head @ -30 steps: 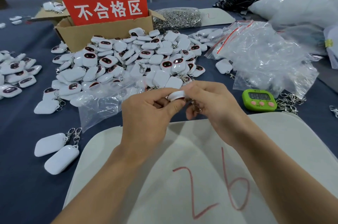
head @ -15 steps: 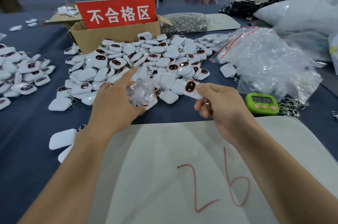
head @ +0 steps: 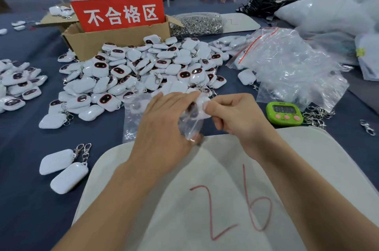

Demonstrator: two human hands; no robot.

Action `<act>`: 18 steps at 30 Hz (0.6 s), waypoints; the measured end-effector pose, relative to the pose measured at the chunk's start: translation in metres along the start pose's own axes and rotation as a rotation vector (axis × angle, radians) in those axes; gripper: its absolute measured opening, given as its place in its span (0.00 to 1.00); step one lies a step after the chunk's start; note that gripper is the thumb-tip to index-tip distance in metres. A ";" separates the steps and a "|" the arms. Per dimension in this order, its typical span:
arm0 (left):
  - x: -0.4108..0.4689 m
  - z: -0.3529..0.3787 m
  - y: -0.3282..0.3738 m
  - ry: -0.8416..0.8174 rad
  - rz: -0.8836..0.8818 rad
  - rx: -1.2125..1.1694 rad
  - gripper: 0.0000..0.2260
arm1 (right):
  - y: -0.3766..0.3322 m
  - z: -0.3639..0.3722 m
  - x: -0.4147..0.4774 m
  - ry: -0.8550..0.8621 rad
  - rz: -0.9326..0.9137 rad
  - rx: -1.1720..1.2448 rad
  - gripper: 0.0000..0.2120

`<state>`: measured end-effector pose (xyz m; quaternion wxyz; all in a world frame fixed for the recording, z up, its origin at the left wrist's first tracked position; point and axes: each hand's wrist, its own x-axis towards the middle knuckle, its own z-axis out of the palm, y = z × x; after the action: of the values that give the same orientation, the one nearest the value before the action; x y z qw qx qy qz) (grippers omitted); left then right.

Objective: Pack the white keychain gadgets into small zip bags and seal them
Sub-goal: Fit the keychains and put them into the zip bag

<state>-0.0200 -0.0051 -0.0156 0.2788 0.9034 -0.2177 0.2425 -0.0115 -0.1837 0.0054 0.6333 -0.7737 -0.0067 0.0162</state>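
R hand pinches a white keychain gadget at the mouth of a small zip bag. L hand grips the bag w/ fingers closed on it. Both are just in front of the big gadget pile. Green timer sits right of the pile.

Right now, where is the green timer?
In the head view the green timer lies on the blue table to the right of the right hand, just below the heap of clear zip bags and beside loose metal clasps.
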 end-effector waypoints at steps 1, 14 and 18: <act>0.001 0.001 0.002 -0.007 0.044 0.007 0.34 | 0.002 0.003 0.001 -0.022 0.011 -0.007 0.15; -0.004 -0.007 0.007 0.283 -0.164 -0.098 0.24 | 0.011 -0.003 0.016 0.411 -0.089 -0.220 0.07; 0.009 -0.031 0.006 0.641 -0.338 -0.283 0.20 | 0.018 0.008 0.018 0.277 -0.060 -0.472 0.15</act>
<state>-0.0256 0.0068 0.0146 0.4908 0.7575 0.0010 0.4306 0.0062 -0.1784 -0.0140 0.4307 -0.8941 0.0535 -0.1106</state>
